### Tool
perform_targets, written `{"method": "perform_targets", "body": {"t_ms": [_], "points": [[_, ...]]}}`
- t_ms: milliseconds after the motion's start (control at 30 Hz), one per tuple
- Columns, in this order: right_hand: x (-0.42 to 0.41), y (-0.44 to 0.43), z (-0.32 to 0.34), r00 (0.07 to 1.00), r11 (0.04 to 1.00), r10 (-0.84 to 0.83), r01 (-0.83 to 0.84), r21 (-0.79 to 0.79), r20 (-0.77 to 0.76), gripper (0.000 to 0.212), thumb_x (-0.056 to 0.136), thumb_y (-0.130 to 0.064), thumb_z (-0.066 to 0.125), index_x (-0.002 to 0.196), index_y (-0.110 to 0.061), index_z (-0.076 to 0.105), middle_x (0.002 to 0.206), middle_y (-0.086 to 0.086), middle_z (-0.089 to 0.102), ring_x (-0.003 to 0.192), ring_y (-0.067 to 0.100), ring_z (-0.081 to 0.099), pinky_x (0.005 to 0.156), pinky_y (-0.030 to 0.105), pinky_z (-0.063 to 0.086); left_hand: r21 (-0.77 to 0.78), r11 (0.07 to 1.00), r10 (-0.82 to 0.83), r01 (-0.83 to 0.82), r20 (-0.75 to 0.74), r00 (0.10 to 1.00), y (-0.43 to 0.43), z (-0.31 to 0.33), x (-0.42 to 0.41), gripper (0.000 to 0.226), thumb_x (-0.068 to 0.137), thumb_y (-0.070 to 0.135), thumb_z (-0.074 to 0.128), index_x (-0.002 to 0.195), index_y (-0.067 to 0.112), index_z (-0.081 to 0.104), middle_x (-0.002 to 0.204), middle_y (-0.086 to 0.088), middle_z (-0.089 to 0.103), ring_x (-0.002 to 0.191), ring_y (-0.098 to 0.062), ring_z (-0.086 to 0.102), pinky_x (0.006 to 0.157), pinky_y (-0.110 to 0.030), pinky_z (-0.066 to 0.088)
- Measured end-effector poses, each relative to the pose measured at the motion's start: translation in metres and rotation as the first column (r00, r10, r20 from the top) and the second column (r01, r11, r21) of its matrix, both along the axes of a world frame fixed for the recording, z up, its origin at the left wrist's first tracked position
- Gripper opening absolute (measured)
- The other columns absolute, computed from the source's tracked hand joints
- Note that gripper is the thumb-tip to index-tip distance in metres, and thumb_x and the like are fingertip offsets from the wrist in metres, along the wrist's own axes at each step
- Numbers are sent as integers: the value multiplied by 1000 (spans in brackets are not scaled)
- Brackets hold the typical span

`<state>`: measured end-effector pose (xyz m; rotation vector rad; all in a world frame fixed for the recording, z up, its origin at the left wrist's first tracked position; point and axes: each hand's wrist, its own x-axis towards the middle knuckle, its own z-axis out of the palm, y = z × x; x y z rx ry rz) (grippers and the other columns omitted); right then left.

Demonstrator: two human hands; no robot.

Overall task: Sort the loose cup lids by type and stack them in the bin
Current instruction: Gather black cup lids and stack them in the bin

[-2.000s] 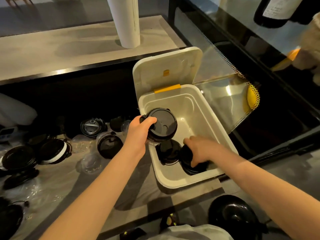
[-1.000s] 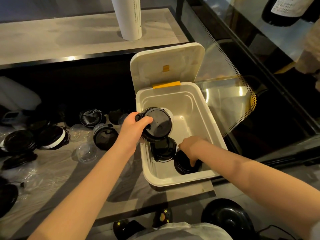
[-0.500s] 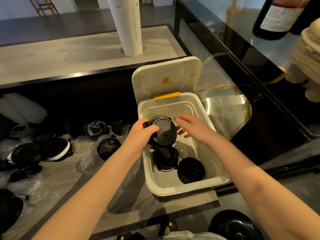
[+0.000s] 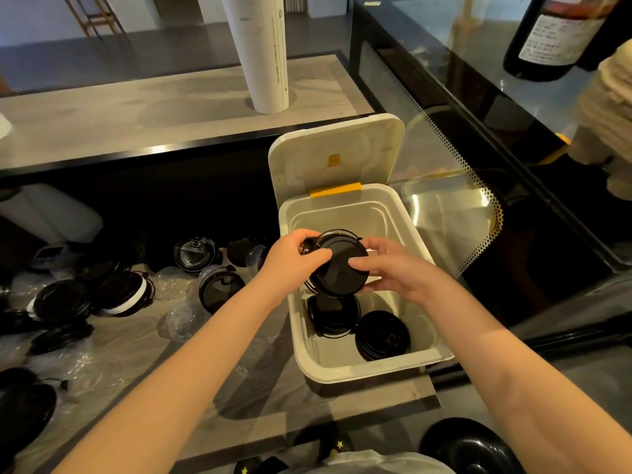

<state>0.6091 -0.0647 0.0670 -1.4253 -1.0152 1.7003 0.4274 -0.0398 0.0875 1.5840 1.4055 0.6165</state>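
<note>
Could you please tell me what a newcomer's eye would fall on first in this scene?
First, the hands in the centre: the left hand and right hand both grip a black lid stack over the open white bin. Below it, a second lid pile and a third lid pile sit side by side on the bin's floor. To the left, loose black lids and clear lids lie scattered on the counter.
</note>
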Motion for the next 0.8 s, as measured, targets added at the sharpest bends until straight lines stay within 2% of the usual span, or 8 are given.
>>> {"method": "perform_targets", "body": {"t_ms": [167, 267, 333, 400, 500, 567, 700, 800], "points": [[14, 0, -18, 976, 980, 7, 36, -197, 216, 16, 83, -8, 67, 87, -15, 54, 93, 12, 62, 87, 24, 60, 53, 31, 51, 283, 942, -85, 180, -318, 944, 2, -7, -16, 44, 90, 25, 57, 132, 14, 50, 133, -1, 52, 124, -15, 46, 101, -27, 35], [13, 2, -31, 949, 941, 74, 36, -337, 307, 16, 83, -8, 68, 86, -16, 53, 97, 9, 59, 88, 22, 57, 52, 31, 51, 325, 838, -213, 438, -544, 812, 15, -10, -18, 42, 93, 25, 52, 133, 13, 51, 140, -1, 47, 133, -15, 38, 108, -27, 27], [7, 7, -36, 938, 909, 119, 28, -416, 325, 14, 84, -9, 66, 86, -16, 54, 99, 8, 58, 90, 22, 56, 58, 33, 50, 251, 743, -298, 620, -706, 643, 29, -11, -13, 42, 94, 27, 49, 133, 14, 51, 143, -1, 45, 136, -17, 34, 112, -34, 27], [0, 12, -40, 934, 880, 144, 30, -473, 327, 14, 85, -9, 65, 94, -13, 56, 97, 7, 58, 86, 19, 56, 63, 35, 52, 131, 659, -321, 741, -842, 434, 41, -14, -5, 40, 94, 26, 46, 132, 16, 52, 141, -2, 46, 132, -19, 38, 107, -38, 31], [-11, 22, -45, 923, 851, 186, 19, -525, 336, 22, 86, -11, 65, 105, -10, 55, 94, 7, 58, 82, 17, 57, 65, 34, 54, -44, 616, -297, 786, -938, 180, 53, -18, 9, 39, 92, 20, 45, 131, 19, 51, 137, -3, 49, 125, -22, 44, 104, -40, 28], [-15, 27, -50, 917, 838, 200, 23, -545, 346, 26, 86, -12, 66, 109, -9, 55, 102, 9, 60, 89, 20, 58, 63, 34, 55, -167, 623, -310, 764, -950, 46, 57, -19, 19, 40, 94, 17, 45, 134, 20, 47, 138, -2, 48, 125, -23, 45, 106, -41, 25], [-23, 33, -60, 928, 828, 177, 41, -559, 329, 42, 83, -11, 68, 123, -6, 53, 128, 16, 53, 117, 30, 53, 66, 37, 56, -340, 616, -367, 710, -922, -123, 65, -21, 31, 57, 92, 10, 47, 145, 24, 31, 147, 1, 38, 129, -23, 43, 109, -44, 24], [-31, 35, -63, 900, 864, 201, 22, -502, 386, 33, 87, -11, 65, 117, -3, 54, 112, 15, 56, 102, 30, 56, 69, 37, 55, -351, 597, -357, 721, -922, -153, 68, -27, 30, 59, 90, 9, 48, 144, 24, 32, 150, 1, 34, 126, -24, 47, 103, -43, 31]]}}
